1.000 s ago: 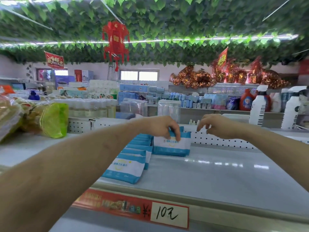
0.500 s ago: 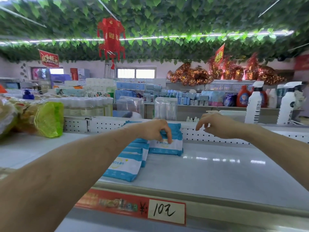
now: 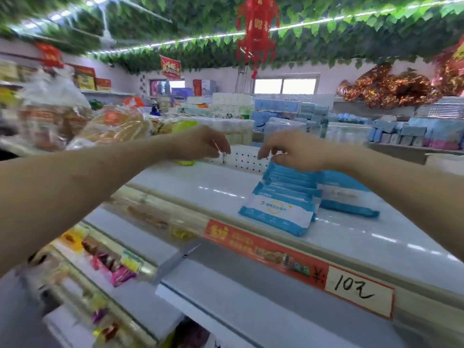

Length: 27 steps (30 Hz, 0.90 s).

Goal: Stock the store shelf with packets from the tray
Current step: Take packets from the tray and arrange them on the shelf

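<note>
And the view swings left. The left hand [image 3: 200, 144] that was pressing on the upright packet a moment ago is off it now, hovering over bare shelf [image 3: 190, 189] just in front of the perforated back rail [image 3: 242, 160]. Its fingers are loosely curled and it seems to hold nothing. The right hand [image 3: 293, 149] takes over: it was hanging clear to the side, and now it sits over the back end of the packet row [image 3: 278, 209], fingertips down at the top edges of the rear packets.

The blue-and-white packets lean back in a line from the shelf's front lip, with a second packet [image 3: 349, 199] just beside them on the right. That reads as a handover, with this batch placed and only being steadied or squared. My call is that the left hand is heading away for more stock.

Now the trouble spots. The tray isn't in shot at all, so there's no telling how much is left to shelve. The right palm covers the contact, so I cannot tell whether those fingers pinch a packet or merely rest on it. Motion blur smears the whole left side: the bagged bread [image 3: 75, 121] and the sweets on the lower shelves [image 3: 115, 270] are barely readable. The red price strip [image 3: 296, 262] is sharp only at its handwritten end. Both forearms run out of frame.
</note>
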{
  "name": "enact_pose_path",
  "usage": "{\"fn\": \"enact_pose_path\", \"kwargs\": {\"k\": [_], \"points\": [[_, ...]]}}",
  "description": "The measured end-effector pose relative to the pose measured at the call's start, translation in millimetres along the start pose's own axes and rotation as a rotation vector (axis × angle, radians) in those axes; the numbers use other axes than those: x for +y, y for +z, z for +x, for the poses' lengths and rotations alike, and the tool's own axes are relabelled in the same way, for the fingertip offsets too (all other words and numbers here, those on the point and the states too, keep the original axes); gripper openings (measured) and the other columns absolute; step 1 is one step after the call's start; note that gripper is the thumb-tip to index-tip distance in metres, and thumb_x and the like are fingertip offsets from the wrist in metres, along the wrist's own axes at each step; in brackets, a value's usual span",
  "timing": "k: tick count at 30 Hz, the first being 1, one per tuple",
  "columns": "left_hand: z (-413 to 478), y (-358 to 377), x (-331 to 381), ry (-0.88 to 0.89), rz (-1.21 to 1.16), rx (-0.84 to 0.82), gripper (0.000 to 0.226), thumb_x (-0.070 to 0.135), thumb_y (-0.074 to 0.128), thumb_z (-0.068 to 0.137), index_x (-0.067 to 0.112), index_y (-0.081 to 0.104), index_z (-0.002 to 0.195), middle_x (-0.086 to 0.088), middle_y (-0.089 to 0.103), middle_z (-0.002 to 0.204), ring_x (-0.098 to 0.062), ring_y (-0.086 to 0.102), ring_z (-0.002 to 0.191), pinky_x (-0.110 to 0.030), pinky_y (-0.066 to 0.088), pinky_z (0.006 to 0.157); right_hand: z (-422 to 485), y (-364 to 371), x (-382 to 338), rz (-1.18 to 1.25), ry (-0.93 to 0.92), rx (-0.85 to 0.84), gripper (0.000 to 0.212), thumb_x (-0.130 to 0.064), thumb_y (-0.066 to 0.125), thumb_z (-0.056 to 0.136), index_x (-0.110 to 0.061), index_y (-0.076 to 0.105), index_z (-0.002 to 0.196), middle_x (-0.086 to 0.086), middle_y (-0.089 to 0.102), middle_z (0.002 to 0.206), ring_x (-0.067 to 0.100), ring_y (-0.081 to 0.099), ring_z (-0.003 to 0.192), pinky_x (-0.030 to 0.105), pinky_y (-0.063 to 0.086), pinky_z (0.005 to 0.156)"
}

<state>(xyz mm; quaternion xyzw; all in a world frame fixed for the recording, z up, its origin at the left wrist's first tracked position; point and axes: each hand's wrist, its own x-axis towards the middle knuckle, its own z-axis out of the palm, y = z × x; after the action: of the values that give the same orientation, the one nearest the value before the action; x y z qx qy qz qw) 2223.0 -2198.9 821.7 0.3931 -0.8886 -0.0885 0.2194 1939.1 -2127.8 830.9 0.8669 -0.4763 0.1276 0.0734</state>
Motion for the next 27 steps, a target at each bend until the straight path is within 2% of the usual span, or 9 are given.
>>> {"fn": "enact_pose_path", "kwargs": {"k": [3,4,7,12,14,16,18,23,27], "points": [[-74,-25,-46,-0.128,0.060,0.043,0.028,0.005,0.063,0.098,0.023,0.074,0.118,0.010,0.072,0.108,0.001,0.068,0.097,-0.018,0.052,0.089,58,27,-60,0.033,-0.139,-0.024,0.028,-0.013,0.061,0.100,-0.024,0.069,0.124,-0.007,0.065,0.117,0.009,0.058,0.102,0.026,0.047,0.088],[-102,-30,-60,-0.176,0.084,0.045,0.026,0.009,0.062,0.099,0.026,0.073,0.117,0.014,0.072,0.105,0.006,0.068,0.089,-0.016,0.053,0.083,76,38,-82,0.052,-0.188,-0.037,0.028,-0.012,0.061,0.099,-0.023,0.069,0.124,-0.006,0.065,0.116,0.009,0.057,0.101,0.026,0.046,0.089],[-189,-31,-101,-0.369,0.099,0.013,0.024,0.017,0.060,0.102,0.034,0.071,0.114,0.017,0.071,0.104,0.001,0.069,0.082,-0.020,0.053,0.071,119,79,-154,0.097,-0.366,-0.070,0.028,-0.009,0.061,0.097,-0.020,0.071,0.121,-0.005,0.064,0.109,0.003,0.054,0.092,0.015,0.042,0.080],[-339,12,-153,-0.655,0.070,-0.017,0.028,0.007,0.064,0.097,0.028,0.072,0.114,0.015,0.074,0.095,0.003,0.067,0.075,-0.012,0.049,0.066,154,175,-268,0.128,-0.592,-0.158,0.028,-0.015,0.058,0.098,-0.025,0.071,0.121,-0.005,0.068,0.113,0.012,0.059,0.097,0.033,0.046,0.086],[-394,42,-163,-0.779,0.073,-0.049,0.031,0.006,0.064,0.093,0.026,0.073,0.117,0.014,0.074,0.095,0.005,0.064,0.073,-0.016,0.052,0.070,152,222,-304,0.171,-0.667,-0.251,0.028,-0.014,0.057,0.099,-0.024,0.071,0.120,-0.003,0.069,0.114,0.010,0.056,0.094,0.029,0.041,0.079],[-444,76,-167,-0.906,0.056,-0.071,0.034,0.007,0.063,0.092,0.021,0.073,0.121,0.012,0.072,0.099,-0.005,0.065,0.084,-0.030,0.055,0.087,142,269,-334,0.213,-0.720,-0.373,0.027,-0.013,0.057,0.099,-0.021,0.072,0.120,-0.001,0.070,0.116,0.008,0.052,0.092,0.022,0.033,0.072],[-487,111,-166,-1.009,0.015,-0.121,0.035,0.007,0.062,0.093,0.015,0.072,0.126,0.005,0.073,0.106,-0.016,0.067,0.100,-0.033,0.053,0.095,129,313,-359,0.232,-0.750,-0.496,0.026,-0.015,0.058,0.100,-0.020,0.072,0.121,-0.002,0.069,0.119,0.006,0.051,0.094,0.021,0.033,0.073],[-553,186,-152,-1.141,-0.077,-0.211,0.033,0.007,0.058,0.095,0.015,0.072,0.123,-0.002,0.075,0.121,-0.023,0.067,0.112,-0.029,0.049,0.097,92,400,-402,0.308,-0.816,-0.760,0.027,-0.013,0.058,0.099,-0.016,0.073,0.121,-0.002,0.069,0.123,0.004,0.055,0.096,0.015,0.043,0.082],[-575,231,-148,-1.169,-0.143,-0.301,0.034,0.007,0.052,0.097,0.016,0.071,0.125,0.000,0.071,0.130,-0.021,0.062,0.122,-0.030,0.045,0.105,68,447,-422,0.322,-0.842,-0.859,0.029,-0.013,0.058,0.098,-0.017,0.074,0.121,-0.002,0.070,0.124,0.009,0.060,0.104,0.027,0.045,0.097]]}}
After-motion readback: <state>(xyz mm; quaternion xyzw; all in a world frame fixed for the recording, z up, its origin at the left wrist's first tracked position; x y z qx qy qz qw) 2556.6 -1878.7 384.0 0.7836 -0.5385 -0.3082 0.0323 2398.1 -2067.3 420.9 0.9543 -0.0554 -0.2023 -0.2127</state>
